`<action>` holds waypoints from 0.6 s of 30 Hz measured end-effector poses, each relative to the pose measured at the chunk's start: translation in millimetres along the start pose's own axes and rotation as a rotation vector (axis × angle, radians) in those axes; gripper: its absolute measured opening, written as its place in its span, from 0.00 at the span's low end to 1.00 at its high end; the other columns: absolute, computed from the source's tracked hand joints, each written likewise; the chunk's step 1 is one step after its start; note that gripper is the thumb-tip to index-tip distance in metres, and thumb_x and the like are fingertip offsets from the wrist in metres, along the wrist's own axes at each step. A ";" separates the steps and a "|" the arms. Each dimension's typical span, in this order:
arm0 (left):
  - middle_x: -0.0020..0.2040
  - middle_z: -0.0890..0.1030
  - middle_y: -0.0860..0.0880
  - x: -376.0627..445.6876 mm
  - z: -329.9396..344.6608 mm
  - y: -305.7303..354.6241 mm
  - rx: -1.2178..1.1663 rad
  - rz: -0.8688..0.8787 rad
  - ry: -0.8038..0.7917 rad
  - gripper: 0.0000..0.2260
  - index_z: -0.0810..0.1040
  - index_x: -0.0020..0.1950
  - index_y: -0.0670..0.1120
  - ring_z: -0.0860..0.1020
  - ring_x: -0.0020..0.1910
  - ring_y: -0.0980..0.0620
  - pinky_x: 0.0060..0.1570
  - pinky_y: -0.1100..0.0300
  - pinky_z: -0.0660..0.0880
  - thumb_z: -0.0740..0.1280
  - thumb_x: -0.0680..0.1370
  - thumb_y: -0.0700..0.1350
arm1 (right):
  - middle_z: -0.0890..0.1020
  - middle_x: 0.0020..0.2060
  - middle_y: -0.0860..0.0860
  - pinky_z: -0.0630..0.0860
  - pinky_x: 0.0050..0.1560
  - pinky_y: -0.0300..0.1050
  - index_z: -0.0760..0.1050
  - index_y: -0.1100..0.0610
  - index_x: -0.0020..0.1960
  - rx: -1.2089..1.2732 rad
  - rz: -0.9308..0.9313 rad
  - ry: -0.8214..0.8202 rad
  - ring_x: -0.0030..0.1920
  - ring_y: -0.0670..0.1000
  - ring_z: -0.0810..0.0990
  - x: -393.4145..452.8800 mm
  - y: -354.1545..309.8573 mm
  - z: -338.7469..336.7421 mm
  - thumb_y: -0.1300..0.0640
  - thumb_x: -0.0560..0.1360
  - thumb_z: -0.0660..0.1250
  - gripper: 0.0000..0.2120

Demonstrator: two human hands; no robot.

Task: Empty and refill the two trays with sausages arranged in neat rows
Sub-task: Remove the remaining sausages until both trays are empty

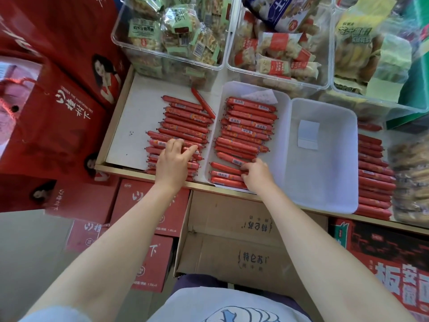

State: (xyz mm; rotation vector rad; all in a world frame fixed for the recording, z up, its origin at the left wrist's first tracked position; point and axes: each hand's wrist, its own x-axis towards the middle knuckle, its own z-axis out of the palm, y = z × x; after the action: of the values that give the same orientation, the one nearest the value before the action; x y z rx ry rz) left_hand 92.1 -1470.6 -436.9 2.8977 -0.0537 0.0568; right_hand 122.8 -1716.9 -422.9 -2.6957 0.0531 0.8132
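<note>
Setting: shop shelf [120,126] with a pale liner, running across the middle of the frame; clear bins of wrapped snacks [171,31] along the top edge; red gift boxes [58,108] at left; an open brown carton [232,240] below the shelf at lower centre.

Item 1. Left hand [173,162], centre-left of frame. Fingers [185,148] curled down over loose sausages [183,126], fingertips gripping a few at the near end of the pile. This pile lies directly on the shelf liner, roughly stacked in 1 column, with 1 sausage askew at its upper right.

Item 2. Right hand [256,174], centre of frame. Fingers [246,169] bent, tips pressing on the ends of the nearest sausages in the left tray [282,126]; whether any is actually pinched cannot be told.

Item 3. Left tray, white plastic, centre of frame. Holds 1 row of tray sausages [246,131] laid crosswise along its left side; its right portion is bare.

Item 4. Right tray [325,182], white plastic, just beside item 3. Contains only a white paper slip [308,134].

Item 5. Further sausages [373,177], stacked at the right edge of the frame, beyond the right tray.
</note>
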 end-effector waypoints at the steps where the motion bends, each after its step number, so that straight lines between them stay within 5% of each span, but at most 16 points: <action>1: 0.61 0.76 0.36 0.1 4.1 -0.6 0.000 -0.018 -0.052 0.26 0.79 0.66 0.46 0.72 0.63 0.36 0.52 0.42 0.76 0.71 0.70 0.28 | 0.70 0.66 0.55 0.67 0.68 0.51 0.78 0.54 0.65 -0.013 0.002 -0.016 0.69 0.58 0.65 0.6 0.0 0.6 0.58 0.80 0.63 0.15; 4: 0.75 0.64 0.37 -7.1 11.9 4.2 -0.032 -0.076 -0.179 0.25 0.65 0.77 0.46 0.60 0.76 0.37 0.73 0.42 0.60 0.63 0.80 0.37 | 0.69 0.67 0.55 0.66 0.69 0.51 0.78 0.56 0.66 -0.031 0.015 -0.025 0.69 0.58 0.65 3.4 -1.0 0.7 0.56 0.80 0.64 0.15; 8: 0.81 0.53 0.42 -22.1 12.3 7.7 0.006 -0.095 -0.208 0.26 0.54 0.81 0.45 0.48 0.80 0.42 0.77 0.45 0.47 0.54 0.84 0.49 | 0.69 0.64 0.54 0.69 0.67 0.54 0.78 0.54 0.63 -0.091 0.038 -0.042 0.66 0.57 0.66 6.8 -4.4 -0.5 0.52 0.76 0.71 0.17; 13: 0.80 0.56 0.43 -27.4 -2.9 9.7 -0.149 -0.194 -0.197 0.24 0.59 0.80 0.46 0.51 0.80 0.44 0.78 0.46 0.49 0.54 0.84 0.51 | 0.70 0.61 0.52 0.67 0.67 0.52 0.79 0.54 0.62 0.073 0.064 0.005 0.66 0.54 0.66 -2.0 -1.5 -10.1 0.49 0.75 0.72 0.17; 18: 0.59 0.81 0.50 -19.9 -48.6 48.0 -0.798 -0.449 -0.024 0.13 0.80 0.64 0.47 0.77 0.61 0.51 0.61 0.56 0.73 0.63 0.82 0.49 | 0.81 0.50 0.48 0.70 0.47 0.37 0.82 0.53 0.57 0.616 -0.011 0.077 0.50 0.47 0.78 -30.1 -18.5 -36.7 0.51 0.77 0.70 0.10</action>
State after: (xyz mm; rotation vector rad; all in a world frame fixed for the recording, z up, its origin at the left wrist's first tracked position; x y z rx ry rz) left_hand 68.6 -1504.8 -379.1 2.0542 0.4599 -0.0668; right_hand 119.5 -1712.8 -372.3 -2.1372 0.2607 0.5689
